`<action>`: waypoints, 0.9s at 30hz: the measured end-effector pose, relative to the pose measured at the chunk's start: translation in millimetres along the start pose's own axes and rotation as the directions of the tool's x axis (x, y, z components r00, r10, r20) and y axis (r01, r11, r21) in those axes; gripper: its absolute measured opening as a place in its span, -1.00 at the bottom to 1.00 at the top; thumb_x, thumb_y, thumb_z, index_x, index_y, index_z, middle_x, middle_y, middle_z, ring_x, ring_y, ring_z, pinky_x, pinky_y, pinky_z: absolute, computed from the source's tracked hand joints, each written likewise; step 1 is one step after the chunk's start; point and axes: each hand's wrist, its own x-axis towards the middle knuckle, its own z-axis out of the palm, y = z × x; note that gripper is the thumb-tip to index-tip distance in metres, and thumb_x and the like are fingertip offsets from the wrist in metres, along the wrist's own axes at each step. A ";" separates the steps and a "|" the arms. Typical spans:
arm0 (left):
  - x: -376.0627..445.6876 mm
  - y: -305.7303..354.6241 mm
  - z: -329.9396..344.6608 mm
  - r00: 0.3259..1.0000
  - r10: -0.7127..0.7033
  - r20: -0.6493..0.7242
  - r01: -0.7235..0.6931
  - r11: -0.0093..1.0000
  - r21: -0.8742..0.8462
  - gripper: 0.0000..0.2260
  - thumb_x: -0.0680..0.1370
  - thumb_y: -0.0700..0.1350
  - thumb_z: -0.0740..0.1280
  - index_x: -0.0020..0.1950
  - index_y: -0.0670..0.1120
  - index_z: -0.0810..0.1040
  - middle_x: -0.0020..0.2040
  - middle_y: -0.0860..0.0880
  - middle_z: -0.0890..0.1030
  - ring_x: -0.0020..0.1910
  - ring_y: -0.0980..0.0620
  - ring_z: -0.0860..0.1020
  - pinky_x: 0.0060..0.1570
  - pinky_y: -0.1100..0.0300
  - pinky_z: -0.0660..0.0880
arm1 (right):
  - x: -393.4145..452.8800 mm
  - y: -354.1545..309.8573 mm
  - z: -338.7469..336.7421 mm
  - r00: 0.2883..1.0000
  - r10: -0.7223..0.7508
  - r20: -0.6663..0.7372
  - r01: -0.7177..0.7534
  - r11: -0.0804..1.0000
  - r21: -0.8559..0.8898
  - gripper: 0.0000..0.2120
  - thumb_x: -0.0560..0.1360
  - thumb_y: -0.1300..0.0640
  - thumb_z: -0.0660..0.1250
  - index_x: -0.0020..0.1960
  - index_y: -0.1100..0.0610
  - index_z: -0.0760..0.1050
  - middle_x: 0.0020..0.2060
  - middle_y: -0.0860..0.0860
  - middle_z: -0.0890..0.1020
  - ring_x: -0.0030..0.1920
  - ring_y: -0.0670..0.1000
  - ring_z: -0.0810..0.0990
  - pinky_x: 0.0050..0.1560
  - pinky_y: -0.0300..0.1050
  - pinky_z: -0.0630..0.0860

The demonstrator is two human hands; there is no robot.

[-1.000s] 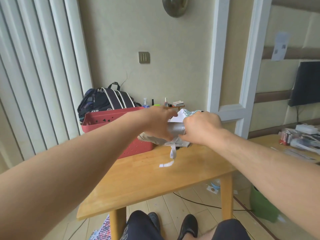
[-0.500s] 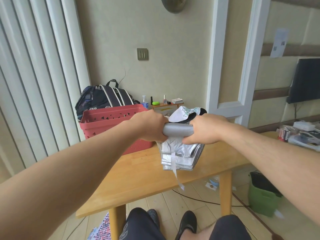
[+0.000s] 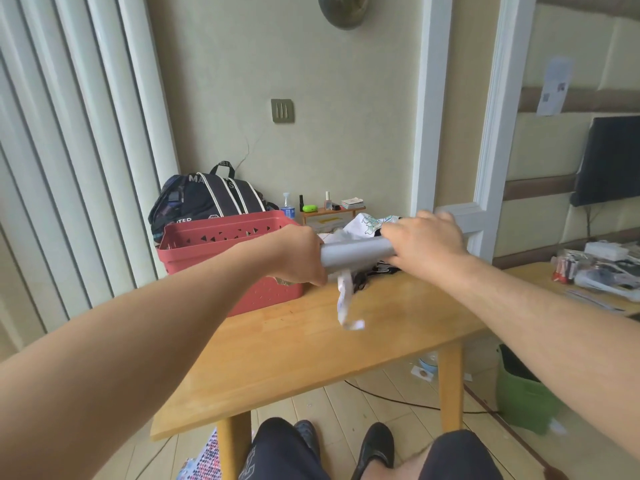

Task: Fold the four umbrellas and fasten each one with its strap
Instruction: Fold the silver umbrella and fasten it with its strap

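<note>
Silver umbrella (image 3: 356, 255) held level above tabletop (image 3: 311, 344), left hand (image 3: 301, 256) and right hand (image 3: 424, 242) curled round its ends
Likely light, fabric soft and slick; grip rolled body firmly
Strap (image 3: 346, 299) dangles loose, blurred
Other umbrellas behind hands, hard to make out

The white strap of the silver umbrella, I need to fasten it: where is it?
It dangles loose below the rolled silver umbrella, mid-view, above the wooden table.
</note>
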 end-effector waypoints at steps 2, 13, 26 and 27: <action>-1.3 -3.8 3.7 0.998 0.006 0.065 -0.004 1.000 -0.023 -0.75 0.40 0.07 0.49 -0.05 -0.04 0.61 -0.29 -0.07 0.71 -0.41 -0.03 0.65 -0.35 0.08 0.64 | -6.5 0.8 6.2 0.999 -0.004 0.034 0.001 0.997 0.077 -0.82 0.56 -0.18 0.30 -0.05 -0.11 0.37 -0.01 -0.10 0.63 0.09 0.11 0.55 -0.07 -0.03 0.43; -0.5 -21.8 11.1 0.992 0.122 -0.009 -0.122 0.993 0.000 -0.69 0.39 0.20 0.49 0.00 0.07 0.54 -0.19 0.05 0.65 -0.24 0.05 0.62 -0.16 0.03 0.64 | -11.8 -5.2 7.2 0.984 -0.078 0.157 0.061 0.992 0.109 -0.88 0.50 -0.10 0.21 -0.16 -0.09 0.36 -0.15 -0.06 0.56 -0.09 0.18 0.56 -0.18 -0.03 0.48; 7.9 2.7 17.7 0.966 0.229 -0.121 -0.196 0.950 0.242 -0.74 0.54 0.24 0.34 0.11 0.12 0.51 -0.17 0.11 0.50 -0.02 -0.08 0.57 -0.14 0.05 0.52 | -6.6 -25.2 -14.2 0.899 -0.052 0.434 -0.080 0.956 0.281 -0.83 0.45 -0.04 0.25 -0.22 0.03 0.50 -0.33 0.02 0.59 -0.43 0.11 0.62 -0.33 -0.07 0.58; 7.1 -4.7 18.5 0.969 0.212 -0.128 -0.174 0.950 0.258 -0.75 0.54 0.25 0.33 0.09 0.14 0.50 -0.16 0.11 0.51 -0.05 -0.07 0.56 -0.15 0.04 0.53 | -7.7 -20.6 -15.9 0.882 -0.057 0.468 -0.111 0.940 0.322 -0.82 0.45 -0.04 0.28 -0.21 0.06 0.52 -0.39 0.04 0.61 -0.53 0.10 0.59 -0.39 -0.09 0.59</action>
